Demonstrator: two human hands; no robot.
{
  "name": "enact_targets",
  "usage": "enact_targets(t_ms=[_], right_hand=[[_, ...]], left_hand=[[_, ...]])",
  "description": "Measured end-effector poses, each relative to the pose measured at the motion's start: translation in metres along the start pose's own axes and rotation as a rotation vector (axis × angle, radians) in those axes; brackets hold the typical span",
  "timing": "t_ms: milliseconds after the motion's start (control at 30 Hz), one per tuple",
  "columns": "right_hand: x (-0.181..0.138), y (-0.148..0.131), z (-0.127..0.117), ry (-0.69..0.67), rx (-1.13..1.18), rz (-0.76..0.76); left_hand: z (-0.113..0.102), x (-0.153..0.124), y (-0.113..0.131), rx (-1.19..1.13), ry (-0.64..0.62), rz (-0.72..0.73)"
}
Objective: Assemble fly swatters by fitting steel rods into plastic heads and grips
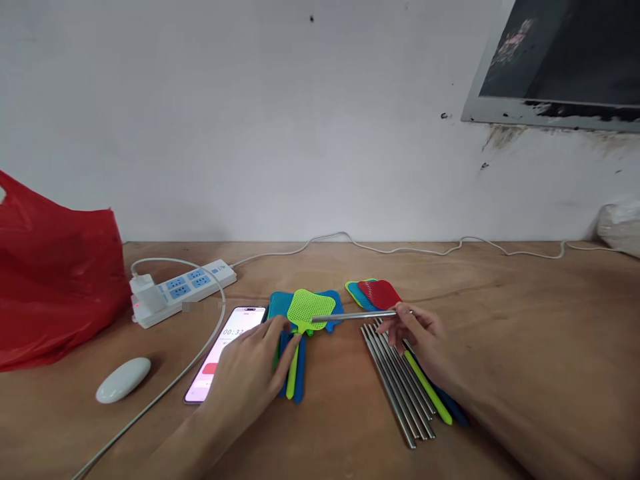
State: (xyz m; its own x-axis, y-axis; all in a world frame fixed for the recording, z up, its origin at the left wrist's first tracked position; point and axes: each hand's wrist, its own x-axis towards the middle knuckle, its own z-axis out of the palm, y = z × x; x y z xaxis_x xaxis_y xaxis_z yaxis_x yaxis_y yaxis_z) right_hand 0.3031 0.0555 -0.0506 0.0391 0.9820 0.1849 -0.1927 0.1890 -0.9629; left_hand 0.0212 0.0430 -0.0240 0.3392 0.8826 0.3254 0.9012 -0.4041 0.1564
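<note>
My right hand [417, 330] pinches one end of a thin metal tube [357, 315], which lies nearly level and points left. Its other end overlaps the lime-green fly swatter head [311, 309]. At that head's neck, the thumb and forefinger of my left hand [260, 357] are closed; part of the grip is hidden. Beneath lie blue fly swatter heads [281, 303] and several blue and green handles [300, 377]. Under my right hand a row of metal tubes [395, 380] rests on the table, beside a lime-green handle [427, 387]. Behind it sit red, blue and green swatter heads [380, 294].
A lit phone [237, 327] showing a timer lies by my left hand. Farther left are a white power strip [193, 287] with a plug and cable, a white oval object [123, 380] and a red plastic bag [60, 280]. A cable [390, 251] runs along the wall.
</note>
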Motion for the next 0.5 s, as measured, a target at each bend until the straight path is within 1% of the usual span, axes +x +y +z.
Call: enact_targets(t_ms=[33,100,200,267,400,500], right_hand=[[0.0021,-0.0005,-0.0011,0.046,0.026,-0.003],[0.0048,-0.0009,-0.0022,0.116,0.063,0.003],[0.0050,0.0005,-0.0009,0.169,0.097,0.029],[0.0036,0.0019,0.0009,0.176,0.119,0.051],[0.0010,0.0031,0.0037,0.165,0.153,0.102],[0.0000,0.0019,0.0047,0.147,0.160,0.121]], left_hand=[[0.0013,0.0011,-0.0023,0.079,-0.016,-0.048],[0.0035,0.0027,-0.0050,0.181,-0.074,-0.097],[0.0062,0.0031,-0.0046,0.225,-0.174,-0.124],[0.0079,0.0024,-0.0031,0.233,-0.211,-0.127],[0.0097,0.0012,-0.0001,0.236,-0.238,-0.126],[0.0082,0.0015,0.0016,0.247,-0.266,-0.153]])
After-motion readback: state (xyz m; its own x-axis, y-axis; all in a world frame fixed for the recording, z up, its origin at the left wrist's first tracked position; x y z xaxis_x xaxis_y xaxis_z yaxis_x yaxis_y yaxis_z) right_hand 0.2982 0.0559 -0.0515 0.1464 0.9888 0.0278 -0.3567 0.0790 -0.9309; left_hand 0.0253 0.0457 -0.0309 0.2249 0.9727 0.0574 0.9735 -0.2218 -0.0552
